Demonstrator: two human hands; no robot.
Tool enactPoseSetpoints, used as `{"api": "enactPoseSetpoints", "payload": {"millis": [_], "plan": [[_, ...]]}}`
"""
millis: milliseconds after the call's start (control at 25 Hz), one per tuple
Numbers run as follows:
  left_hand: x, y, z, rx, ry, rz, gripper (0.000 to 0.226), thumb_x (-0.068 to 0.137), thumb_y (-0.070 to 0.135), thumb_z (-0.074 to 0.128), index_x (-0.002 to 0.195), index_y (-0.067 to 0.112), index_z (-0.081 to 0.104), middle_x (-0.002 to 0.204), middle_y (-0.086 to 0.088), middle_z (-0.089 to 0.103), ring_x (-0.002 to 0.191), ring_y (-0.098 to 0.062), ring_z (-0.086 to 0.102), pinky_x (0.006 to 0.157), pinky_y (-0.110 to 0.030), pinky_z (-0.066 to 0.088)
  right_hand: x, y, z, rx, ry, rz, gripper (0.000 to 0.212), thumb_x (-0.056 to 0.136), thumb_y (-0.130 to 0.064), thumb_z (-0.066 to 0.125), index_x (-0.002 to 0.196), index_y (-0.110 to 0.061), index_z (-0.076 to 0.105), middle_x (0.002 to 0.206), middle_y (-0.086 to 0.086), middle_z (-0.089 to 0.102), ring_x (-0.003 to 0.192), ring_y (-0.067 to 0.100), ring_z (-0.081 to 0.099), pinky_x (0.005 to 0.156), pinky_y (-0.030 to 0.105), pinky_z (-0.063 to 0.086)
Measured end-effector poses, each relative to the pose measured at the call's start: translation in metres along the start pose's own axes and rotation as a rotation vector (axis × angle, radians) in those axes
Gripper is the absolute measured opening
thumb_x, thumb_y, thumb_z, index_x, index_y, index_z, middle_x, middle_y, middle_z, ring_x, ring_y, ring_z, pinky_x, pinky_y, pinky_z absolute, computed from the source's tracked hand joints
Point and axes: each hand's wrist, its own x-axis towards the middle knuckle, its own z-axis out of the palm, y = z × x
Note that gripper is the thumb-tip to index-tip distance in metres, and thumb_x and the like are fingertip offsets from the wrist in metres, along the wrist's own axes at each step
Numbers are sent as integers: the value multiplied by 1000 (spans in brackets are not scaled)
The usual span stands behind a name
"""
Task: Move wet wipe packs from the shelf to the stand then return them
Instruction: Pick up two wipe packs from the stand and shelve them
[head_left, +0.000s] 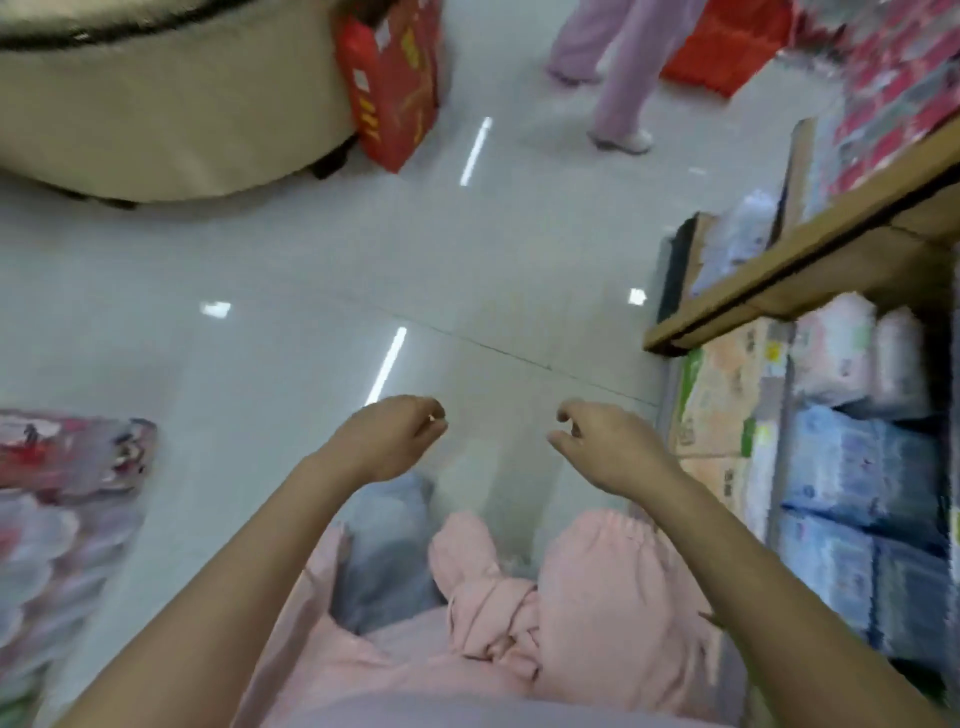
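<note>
You are holding both hands out over the floor (311, 260), just off the front of the shelf (779, 280), and neither is carrying anything. Your left hand (387, 439), the one farther from the shelf, is hanging with its fingers loosely curled. Your right hand (605, 447), nearer the shelf, is also relaxed and bent. Its thumb and forefinger are coming close together but pinching nothing.

The wet wipe packs (852, 462) are sitting in the shelf, below its wooden board. Blue ones are lying low and paler ones above them, pressed side by side. They are probably packed that tightly for display, so you are likely going to need both hands to work one free. That would explain why you are carrying your hands level and apart.

Well away from the shelf, across the floor, a round beige unit is standing. I am taking this to be the stand (171, 119), though the blur is making that uncertain. A red box (395, 88) is resting against the side of it that faces the shelf. Beyond the shelf's far end, another person (618, 67) is crossing the aisle, so you are likely needing to watch that path.

With both hands empty, I cannot tell which leg of the task you are on.
</note>
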Motion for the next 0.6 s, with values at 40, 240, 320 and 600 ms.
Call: {"api": "enactPoseSetpoints", "payload": {"millis": [40, 240, 320, 600], "plan": [[-5, -32, -4, -73, 39, -80, 31, 98, 34, 40, 117, 18, 58, 113, -2, 65, 103, -22, 58, 83, -31, 46, 30, -25, -6, -15, -12, -88, 37, 94, -39, 45, 123, -17, 52, 117, 7, 63, 106, 28, 58, 82, 35, 44], [-16, -173, -29, -296, 113, -396, 32, 98, 31, 42, 121, 15, 58, 119, -4, 64, 106, -21, 58, 86, -29, 44, 177, -139, -16, -99, -137, -317, 35, 94, -33, 48, 124, -16, 53, 114, 8, 64, 104, 27, 58, 85, 34, 45], [-14, -215, -51, -365, 79, -476, 33, 98, 32, 42, 123, 16, 57, 120, -4, 62, 108, -20, 57, 88, -28, 44, 222, -174, -19, -86, -164, -323, 34, 94, -31, 49, 123, -16, 54, 111, 6, 65, 102, 26, 59, 84, 33, 45], [61, -320, -171, -505, 140, -563, 31, 97, 31, 45, 122, 17, 57, 119, -2, 61, 104, -17, 55, 89, -27, 43, 346, -208, -37, -24, -281, -133, 28, 91, -24, 54, 115, -10, 61, 91, 3, 62, 91, 23, 58, 78, 29, 43]]}}
